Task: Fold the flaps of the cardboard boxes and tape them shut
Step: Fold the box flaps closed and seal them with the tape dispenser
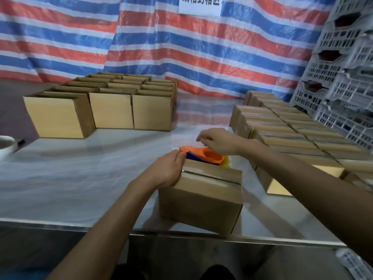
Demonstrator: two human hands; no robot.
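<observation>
Writing on the sign (198,5) at 12 o'clock is cut off. One box (201,197) sits by the table's (80,188) front edge, bare room at 9 o'clock. Left hand (171,168) grips its corner, fingers curled. Right hand (219,142) hangs over one tape gun (201,152), fingers loose, holding nothing.

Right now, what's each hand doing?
Left hand: grips the cardboard box at its end.
Right hand: above the orange tape dispenser; grip cannot be told.
</observation>
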